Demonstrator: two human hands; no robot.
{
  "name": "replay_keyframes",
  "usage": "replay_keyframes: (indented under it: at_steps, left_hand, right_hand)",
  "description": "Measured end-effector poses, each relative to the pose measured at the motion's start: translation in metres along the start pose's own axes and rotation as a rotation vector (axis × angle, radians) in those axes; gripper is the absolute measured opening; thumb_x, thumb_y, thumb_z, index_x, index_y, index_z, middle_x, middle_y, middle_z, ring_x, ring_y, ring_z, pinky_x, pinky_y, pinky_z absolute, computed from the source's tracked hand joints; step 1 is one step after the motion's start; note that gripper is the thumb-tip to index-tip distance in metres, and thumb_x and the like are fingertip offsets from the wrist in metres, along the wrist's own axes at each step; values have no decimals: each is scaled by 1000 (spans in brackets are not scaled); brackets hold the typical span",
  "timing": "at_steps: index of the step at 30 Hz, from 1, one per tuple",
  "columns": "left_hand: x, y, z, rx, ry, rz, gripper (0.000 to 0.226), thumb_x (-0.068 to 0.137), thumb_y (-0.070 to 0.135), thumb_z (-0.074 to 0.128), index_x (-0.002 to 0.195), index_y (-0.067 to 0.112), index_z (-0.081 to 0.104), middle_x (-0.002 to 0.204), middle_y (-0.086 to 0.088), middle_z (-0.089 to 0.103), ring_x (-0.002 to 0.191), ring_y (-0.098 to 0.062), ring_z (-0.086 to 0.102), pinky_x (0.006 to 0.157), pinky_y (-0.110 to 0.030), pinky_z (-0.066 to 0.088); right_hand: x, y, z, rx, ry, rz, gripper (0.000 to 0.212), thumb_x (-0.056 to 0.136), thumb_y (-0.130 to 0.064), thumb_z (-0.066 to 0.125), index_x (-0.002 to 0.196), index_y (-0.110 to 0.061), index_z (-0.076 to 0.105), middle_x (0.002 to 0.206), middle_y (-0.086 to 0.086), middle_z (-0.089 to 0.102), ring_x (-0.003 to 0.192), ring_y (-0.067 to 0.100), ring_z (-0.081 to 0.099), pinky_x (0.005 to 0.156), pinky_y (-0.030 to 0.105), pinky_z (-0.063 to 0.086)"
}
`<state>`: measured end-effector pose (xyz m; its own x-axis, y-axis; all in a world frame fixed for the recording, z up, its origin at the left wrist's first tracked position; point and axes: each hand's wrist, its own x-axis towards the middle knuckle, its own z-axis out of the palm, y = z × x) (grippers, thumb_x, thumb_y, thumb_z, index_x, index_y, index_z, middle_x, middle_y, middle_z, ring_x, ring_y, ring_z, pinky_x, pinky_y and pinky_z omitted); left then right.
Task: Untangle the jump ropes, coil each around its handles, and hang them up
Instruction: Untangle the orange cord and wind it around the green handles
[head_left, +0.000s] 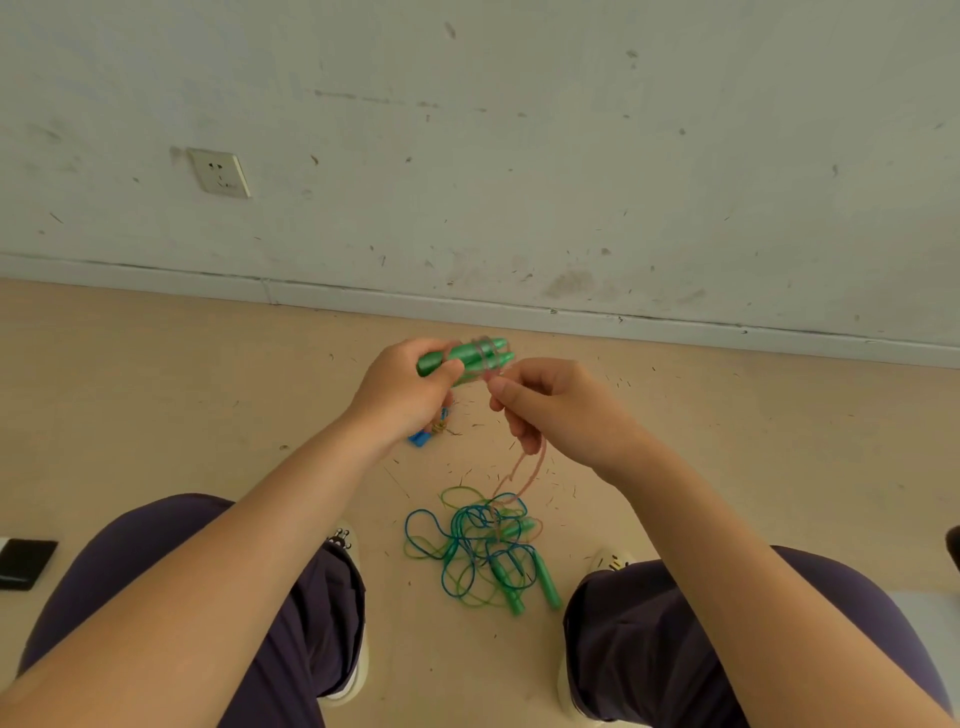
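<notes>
Green plastic jump-rope handles (467, 358), paired, are being gripped by the left hand (405, 395) while their pale pink cord (524, 467) is being pinched by right-hand fingers (511, 397) above tangled ropes (483, 551) on the floor (156, 389).

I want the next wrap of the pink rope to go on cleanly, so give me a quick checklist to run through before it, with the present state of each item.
1. Pair of green handles held together in the left hand: ok.
2. Pink rope pinched by the right hand, close to the handles: ok.
3. Earlier wraps sitting around the handles: ok, a few turns show near the tips.
4. Pink tail free of the tangled pile on the floor: not ok, it trails down into the blue and green ropes.
5. Remaining pink rope length: cannot tell.
6. Hanging place in reach: cannot tell, none in view.
</notes>
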<state>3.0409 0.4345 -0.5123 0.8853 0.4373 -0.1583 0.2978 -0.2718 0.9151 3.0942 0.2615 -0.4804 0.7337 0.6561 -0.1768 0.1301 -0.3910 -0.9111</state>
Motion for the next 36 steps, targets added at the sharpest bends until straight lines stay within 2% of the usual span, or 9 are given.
replay_keyframes:
  at_steps: [3, 5, 10, 15, 18, 22, 25, 29, 36]
  left_hand:
    - [-6, 1, -1, 127, -234, 8, 21, 99, 20, 57, 119, 25, 62, 66, -2, 64, 42, -9, 48, 43, -23, 41]
    - [-10, 4, -2, 157, -370, 29, 20, 100, 18, 56, 118, 24, 63, 66, -3, 63, 41, -8, 47, 44, -24, 41]
    - [-11, 8, -12, 80, -567, 51, 21, 99, 14, 58, 112, 29, 65, 68, -4, 62, 47, -11, 48, 46, -25, 41]
    - [-12, 8, -13, 40, -600, 66, 20, 99, 14, 58, 109, 30, 65, 68, -5, 61, 47, -11, 48, 45, -25, 42]
    - [-13, 7, -14, 40, -594, 69, 21, 99, 15, 58, 114, 27, 65, 67, -5, 61, 46, -11, 47, 45, -25, 41]
    - [-11, 6, -17, 44, -581, 36, 22, 100, 15, 57, 118, 23, 64, 68, -6, 60, 44, -10, 45, 44, -25, 40]
    - [-9, 6, -20, 104, -563, 13, 21, 99, 18, 58, 119, 22, 64, 65, -3, 60, 42, -9, 44, 45, -26, 38]
    - [-11, 9, -22, 89, -645, 3, 21, 99, 20, 59, 119, 21, 66, 64, -2, 60, 43, -9, 44, 45, -26, 38]
    - [-14, 12, -25, -81, -682, 9, 23, 98, 16, 58, 120, 17, 64, 67, -7, 59, 45, -10, 42, 43, -23, 38]
  right_hand:
    - [0, 0, -8, -68, 47, -25, 28, 99, -22, 54, 80, -5, 66, 49, -12, 51, 46, 6, 40, 50, 18, 34]
    - [2, 4, -14, -139, 101, -47, 30, 99, -24, 55, 78, -6, 68, 48, -13, 45, 46, 6, 33, 49, 21, 30]
    - [7, 14, -19, -230, 184, -86, 25, 94, -29, 63, 71, -19, 68, 49, -12, 39, 47, 6, 32, 51, 24, 30]
    - [10, 14, -20, -208, 221, -87, 15, 86, -26, 74, 84, -16, 63, 60, -8, 46, 52, 4, 39, 54, 19, 36]
    - [11, 14, -21, -179, 170, -96, 19, 85, -21, 75, 83, -21, 56, 60, -6, 44, 52, 5, 39, 55, 21, 38]
    - [12, 12, -24, -201, 222, -56, 21, 83, -24, 77, 76, -23, 57, 62, -8, 44, 55, 6, 39, 58, 25, 38]
    - [10, 11, -26, -258, 220, -62, 16, 85, -27, 74, 83, -25, 58, 65, -8, 40, 57, 9, 37, 58, 26, 37]
    - [8, 8, -21, -370, 166, -120, 7, 89, -28, 70, 91, -23, 66, 58, -9, 34, 51, 6, 33, 55, 23, 30]
    - [10, 11, -23, -148, 108, -101, 17, 89, -24, 71, 82, -16, 58, 56, -4, 41, 50, 6, 34, 49, 16, 31]
